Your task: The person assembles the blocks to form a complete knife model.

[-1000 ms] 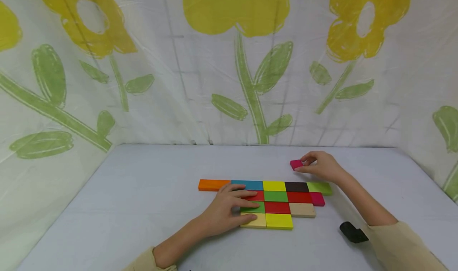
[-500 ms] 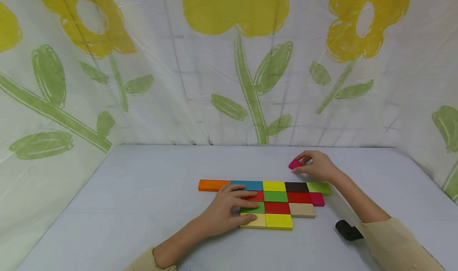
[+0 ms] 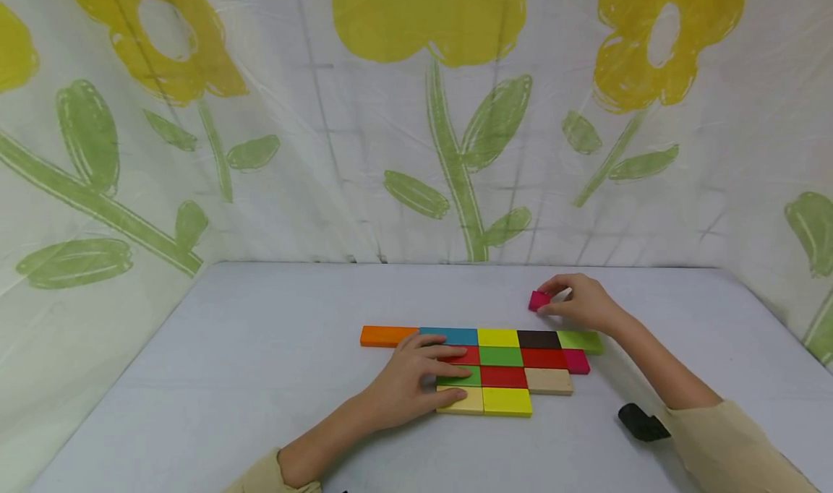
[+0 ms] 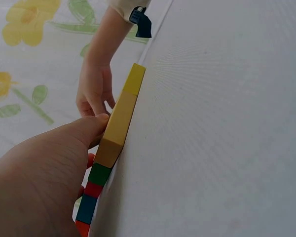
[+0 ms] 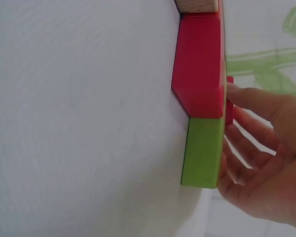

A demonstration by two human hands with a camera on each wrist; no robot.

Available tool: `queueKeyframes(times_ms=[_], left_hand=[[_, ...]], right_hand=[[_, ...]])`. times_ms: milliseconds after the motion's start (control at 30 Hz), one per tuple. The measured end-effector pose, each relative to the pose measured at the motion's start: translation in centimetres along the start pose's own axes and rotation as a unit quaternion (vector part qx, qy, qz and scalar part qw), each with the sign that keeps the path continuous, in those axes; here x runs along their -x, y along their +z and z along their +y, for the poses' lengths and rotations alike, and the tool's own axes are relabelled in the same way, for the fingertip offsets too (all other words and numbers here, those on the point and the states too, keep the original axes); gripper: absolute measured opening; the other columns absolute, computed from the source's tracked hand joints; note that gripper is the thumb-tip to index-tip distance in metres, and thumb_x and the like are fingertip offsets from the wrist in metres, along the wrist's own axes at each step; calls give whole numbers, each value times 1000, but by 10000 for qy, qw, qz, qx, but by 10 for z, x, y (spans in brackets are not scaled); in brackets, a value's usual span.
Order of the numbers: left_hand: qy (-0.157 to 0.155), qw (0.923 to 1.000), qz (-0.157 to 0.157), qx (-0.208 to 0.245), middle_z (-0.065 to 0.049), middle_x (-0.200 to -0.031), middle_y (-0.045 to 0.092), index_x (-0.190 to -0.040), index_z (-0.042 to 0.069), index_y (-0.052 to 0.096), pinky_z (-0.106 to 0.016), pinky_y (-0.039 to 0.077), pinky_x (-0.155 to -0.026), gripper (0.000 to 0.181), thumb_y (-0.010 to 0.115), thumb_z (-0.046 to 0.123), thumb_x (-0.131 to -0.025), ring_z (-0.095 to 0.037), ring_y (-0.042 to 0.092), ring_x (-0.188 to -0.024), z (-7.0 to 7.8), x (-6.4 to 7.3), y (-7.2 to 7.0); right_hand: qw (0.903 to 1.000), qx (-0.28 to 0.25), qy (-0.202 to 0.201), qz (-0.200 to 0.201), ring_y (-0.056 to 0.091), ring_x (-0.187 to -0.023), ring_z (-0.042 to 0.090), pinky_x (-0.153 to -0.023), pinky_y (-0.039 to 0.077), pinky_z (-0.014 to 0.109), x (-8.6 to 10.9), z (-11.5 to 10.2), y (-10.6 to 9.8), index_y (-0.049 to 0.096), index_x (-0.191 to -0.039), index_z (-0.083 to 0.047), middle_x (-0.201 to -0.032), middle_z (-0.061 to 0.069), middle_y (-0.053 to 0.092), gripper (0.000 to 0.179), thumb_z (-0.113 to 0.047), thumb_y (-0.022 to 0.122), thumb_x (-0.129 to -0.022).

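My right hand pinches a small magenta block between thumb and fingers, beyond the far row of flat blocks. In the right wrist view, the magenta block is mostly hidden behind a lime green block. My left hand lies with spread fingers on the left part of the block layout, its fingertips on a red, a green and a pale wooden block. Several colored blocks lie edge to edge in rows, including an orange block at the far left and a yellow block in the nearest row.
The blocks lie on a white table. A flower-printed curtain hangs behind its far edge. A black device sits at the right sleeve, above the table's right side.
The right hand has turned the magenta block about in its fingers, nearly in place. The right forearm shifted slightly inward and back again. The left hand and the rows have stayed still.
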State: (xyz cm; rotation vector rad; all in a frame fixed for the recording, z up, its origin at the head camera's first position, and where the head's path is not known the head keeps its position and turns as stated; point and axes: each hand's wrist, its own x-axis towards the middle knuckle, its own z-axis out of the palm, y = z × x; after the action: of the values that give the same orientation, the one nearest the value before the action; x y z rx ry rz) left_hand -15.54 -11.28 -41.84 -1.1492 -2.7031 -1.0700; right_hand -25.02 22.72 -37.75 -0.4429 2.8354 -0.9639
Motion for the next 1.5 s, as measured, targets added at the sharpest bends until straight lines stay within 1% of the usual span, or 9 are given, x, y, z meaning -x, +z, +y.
queueKeyframes(times_ms=[200,400,633,867,1000,1100,1333,1500], left_hand=[[-12,10000,0,-2,6,-145,66,-127,23,79,-61,32,-119,33,78,35,-96,-29,48,-143,1,0,-1],[-23,10000,-19,24,5,-145,66,-127,23,79,-63,30,-121,33,78,35,-96,-29,48,-143,1,0,-1],[-25,10000,-31,45,5,-145,66,-127,23,79,-63,28,-121,33,78,35,-96,-29,48,-143,0,-1,-1],[-42,10000,-48,41,6,-145,66,-128,23,79,-63,29,-121,34,78,35,-96,-29,47,-143,0,0,-1],[-78,9999,-66,49,6,-146,66,-128,23,79,-64,28,-122,34,78,35,-97,-29,47,-144,0,0,-1],[-96,9999,-81,52,6,-146,66,-128,23,79,-64,28,-122,34,77,35,-97,-29,47,-144,1,0,-1],[-83,9999,-76,42,5,-145,66,-128,22,79,-63,29,-121,34,78,34,-97,-29,47,-143,2,-1,-1],[-65,9999,-66,53,4,-145,66,-127,22,79,-62,30,-121,33,78,34,-96,-29,47,-143,2,0,-2]], right_hand=[[9999,-34,-101,-40,65,-91,27,-75,56,31,9,-3,-3,71,-122,5,-115,23,71,38,-14,81,-91],[9998,0,-163,-69,61,-95,27,-74,55,32,20,-9,-3,72,-120,2,-114,19,71,35,-15,82,-91],[9995,-23,-299,-100,61,-94,25,-70,55,31,37,-16,-3,72,-120,-1,-113,17,71,36,-17,83,-91],[9986,-237,-452,-122,60,-93,21,-63,54,27,52,-21,-2,72,-121,-3,-114,11,70,35,-17,83,-91],[9980,-303,-557,-83,60,-90,19,-60,53,26,61,-24,-1,72,-120,-3,-114,10,71,35,-17,84,-90],[9977,-321,-584,-75,60,-89,18,-60,53,26,66,-26,0,72,-121,-2,-113,10,71,36,-17,85,-90],[9971,-444,-615,-52,60,-87,15,-60,54,25,80,-31,3,73,-118,-7,-111,5,71,34,-17,86,-88],[9965,-485,-673,-84,59,-86,14,-65,55,24,90,-33,8,74,-117,-9,-111,2,72,32,-16,86,-88]])
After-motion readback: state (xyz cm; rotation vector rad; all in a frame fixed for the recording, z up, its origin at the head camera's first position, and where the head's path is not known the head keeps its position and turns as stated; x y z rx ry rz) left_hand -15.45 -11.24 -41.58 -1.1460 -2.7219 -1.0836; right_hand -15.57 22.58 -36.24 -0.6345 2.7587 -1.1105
